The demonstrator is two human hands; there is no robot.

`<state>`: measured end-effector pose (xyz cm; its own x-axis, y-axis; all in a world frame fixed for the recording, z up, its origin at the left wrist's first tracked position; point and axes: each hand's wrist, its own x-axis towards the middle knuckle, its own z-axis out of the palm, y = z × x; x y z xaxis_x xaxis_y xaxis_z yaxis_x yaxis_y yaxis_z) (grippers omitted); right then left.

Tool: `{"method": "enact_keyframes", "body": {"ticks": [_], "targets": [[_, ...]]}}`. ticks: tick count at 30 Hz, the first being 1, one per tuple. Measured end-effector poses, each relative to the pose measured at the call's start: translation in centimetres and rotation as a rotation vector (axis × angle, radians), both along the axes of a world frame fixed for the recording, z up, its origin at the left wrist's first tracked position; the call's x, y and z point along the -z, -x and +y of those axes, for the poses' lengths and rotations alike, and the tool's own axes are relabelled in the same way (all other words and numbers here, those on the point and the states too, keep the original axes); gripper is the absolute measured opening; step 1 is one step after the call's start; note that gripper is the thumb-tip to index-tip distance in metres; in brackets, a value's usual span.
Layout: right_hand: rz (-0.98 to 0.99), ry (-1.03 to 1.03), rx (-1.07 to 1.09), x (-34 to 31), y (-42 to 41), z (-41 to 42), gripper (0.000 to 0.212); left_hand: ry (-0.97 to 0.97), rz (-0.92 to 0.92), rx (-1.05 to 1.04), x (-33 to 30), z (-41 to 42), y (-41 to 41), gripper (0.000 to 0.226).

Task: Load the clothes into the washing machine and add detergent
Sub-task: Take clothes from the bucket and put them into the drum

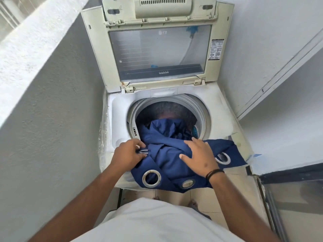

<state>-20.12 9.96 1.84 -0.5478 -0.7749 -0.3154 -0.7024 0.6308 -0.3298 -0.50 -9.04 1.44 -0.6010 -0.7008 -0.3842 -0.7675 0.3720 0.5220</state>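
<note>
A white top-loading washing machine (120,119) stands in front of me with its lid (157,51) raised. A dark blue curtain (167,152) with metal eyelet rings hangs half in the drum (201,110) and half over the machine's front edge. My left hand (129,151) pinches the fabric at an eyelet on the left side. My right hand (199,156) lies flat on the bunched cloth, fingers spread, pressing on it. No detergent is in view.
A grey wall (61,119) closes in on the left and a white wall (262,58) on the right. A dark framed door or panel (288,189) stands at the lower right. Tiled floor (206,196) shows below the machine.
</note>
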Motion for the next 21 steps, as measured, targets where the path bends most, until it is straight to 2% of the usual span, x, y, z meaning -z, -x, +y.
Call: {"method": "enact_keyframes", "body": {"ticks": [4, 6, 8, 11, 13, 15, 19, 21], "targets": [[0.003, 0.062, 0.004, 0.9, -1.3, 1.3, 0.063, -0.042, 0.054, -0.030, -2.0, -0.8, 1.9, 0.018], [-0.028, 0.143, 0.032, 0.8, -1.1, 1.5, 0.063, -0.047, 0.152, -0.026, -3.5, -1.6, 3.6, 0.017], [-0.071, 0.220, 0.073, 0.6, -1.0, 1.8, 0.073, -0.136, 0.378, -0.047, -5.4, -2.7, 6.1, 0.017], [-0.132, 0.271, 0.106, 0.2, -1.1, 2.2, 0.090, -0.292, 0.835, -0.176, -8.7, -4.8, 10.1, 0.026], [-0.165, 0.268, 0.092, -0.2, -1.1, 2.4, 0.091, -0.460, 1.000, -0.179, -10.1, -6.2, 11.9, 0.039], [-0.149, 0.226, 0.069, -0.4, -1.1, 2.5, 0.094, -0.531, 0.950, -0.069, -9.4, -7.0, 12.8, 0.057], [0.010, 0.106, 0.007, -0.1, -1.3, 2.3, 0.084, -0.135, 0.414, 0.191, -3.6, -5.9, 12.0, 0.084], [0.028, 0.095, 0.012, -0.1, -1.5, 1.9, 0.074, -0.091, 0.232, 0.282, -0.6, -4.2, 10.2, 0.084]]}}
